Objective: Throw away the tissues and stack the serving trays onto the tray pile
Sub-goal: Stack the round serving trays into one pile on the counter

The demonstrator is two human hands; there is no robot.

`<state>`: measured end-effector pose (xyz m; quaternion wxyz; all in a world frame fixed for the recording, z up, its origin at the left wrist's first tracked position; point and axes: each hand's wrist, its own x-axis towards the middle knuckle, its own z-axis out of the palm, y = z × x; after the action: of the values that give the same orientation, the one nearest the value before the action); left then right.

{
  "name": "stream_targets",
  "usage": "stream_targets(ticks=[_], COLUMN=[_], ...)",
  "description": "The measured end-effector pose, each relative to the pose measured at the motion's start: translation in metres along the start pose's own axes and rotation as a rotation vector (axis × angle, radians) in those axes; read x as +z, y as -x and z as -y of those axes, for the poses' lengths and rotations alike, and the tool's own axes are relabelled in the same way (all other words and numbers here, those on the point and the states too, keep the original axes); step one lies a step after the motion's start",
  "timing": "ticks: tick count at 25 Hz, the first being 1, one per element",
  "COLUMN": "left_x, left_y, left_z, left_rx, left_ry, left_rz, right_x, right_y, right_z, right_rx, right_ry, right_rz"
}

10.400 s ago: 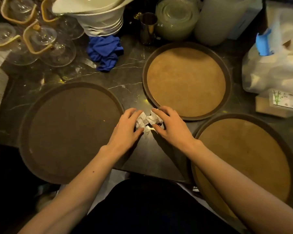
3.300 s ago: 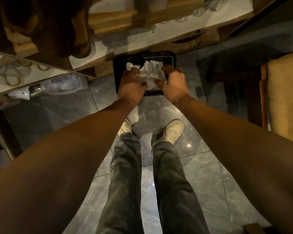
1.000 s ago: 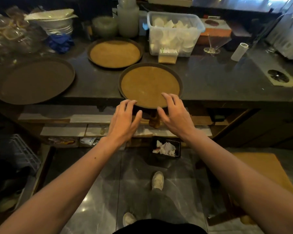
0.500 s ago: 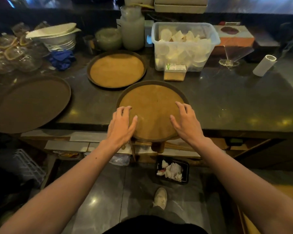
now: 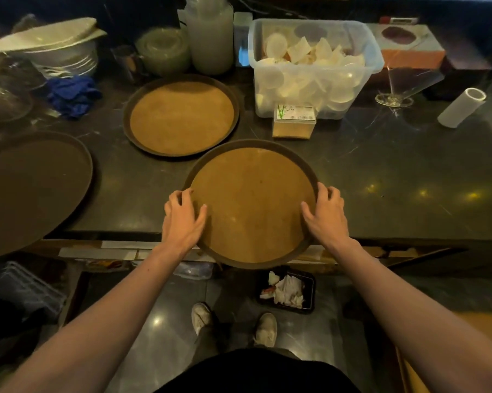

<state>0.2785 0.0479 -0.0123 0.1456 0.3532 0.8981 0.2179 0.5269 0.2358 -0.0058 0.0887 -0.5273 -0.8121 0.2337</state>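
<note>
Head view shows our tissues (image 5: 285,290) lying in the black bin (image 5: 310,306) on the floor, so we judge that step done. Our left hand (image 5: 182,219) and right hand (image 5: 325,215) clasp opposite rims of the near tray (image 5: 252,204), round, cork-lined and overhanging the counter (image 5: 395,180); the other cork tray (image 5: 181,116) and the dark tray (image 5: 32,188) lie unstacked.

Left hand (image 5: 182,219): grips near tray's (image 5: 253,202) left rim
Right hand (image 5: 325,217): grips its right rim
Bin (image 5: 310,304): below right hand, holding tissues (image 5: 286,289)
</note>
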Motion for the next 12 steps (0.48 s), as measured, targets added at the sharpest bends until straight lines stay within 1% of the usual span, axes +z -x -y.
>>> stream_targets(ticks=[6, 9, 12], left_x=[-0.004, -0.003, 0.000], left_y=[-0.028, -0.041, -0.052], left_z=[0.008, 0.005, 0.003], left_rx=[-0.046, -0.062, -0.121], left_ry=[-0.002, 0.048, 0.095], left_rz=[0.061, 0.081, 0.080], right_x=[0.015, 0.018, 0.017], right_y=[-0.016, -0.025, -0.034], right_z=[0.001, 0.001, -0.002], right_rx=[0.141, 0.187, 0.238], right_ry=[0.020, 0.001, -0.069], right_rz=[0.016, 0.003, 0.020])
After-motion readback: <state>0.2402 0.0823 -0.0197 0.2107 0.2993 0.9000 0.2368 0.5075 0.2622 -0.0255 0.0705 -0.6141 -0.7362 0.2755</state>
